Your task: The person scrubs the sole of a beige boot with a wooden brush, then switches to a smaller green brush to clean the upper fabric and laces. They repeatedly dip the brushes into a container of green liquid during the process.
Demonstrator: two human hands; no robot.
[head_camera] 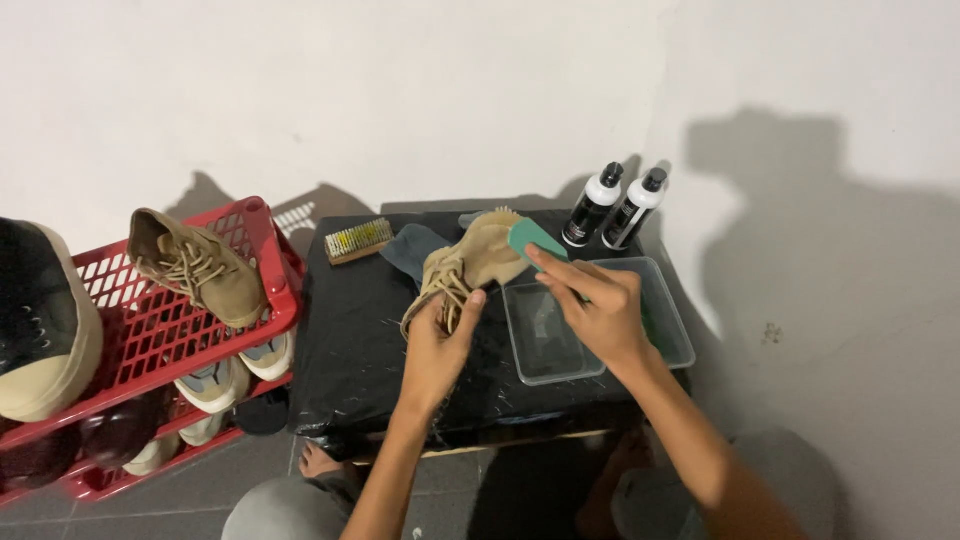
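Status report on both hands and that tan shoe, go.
Left hand grips the tan shoe by its laces. Right hand holds the green brush at the shoe's heel. Clear tray under right hand; nothing blocking.

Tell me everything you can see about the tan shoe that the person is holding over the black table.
The tan shoe is a lace-up shoe that looks like suede, with pale beige laces hanging loose at its front. It lies tilted over the black table, beside a clear plastic tub. The left hand grips its laced part from below. The right hand holds a green brush against its upper side. Its sole is not visible.
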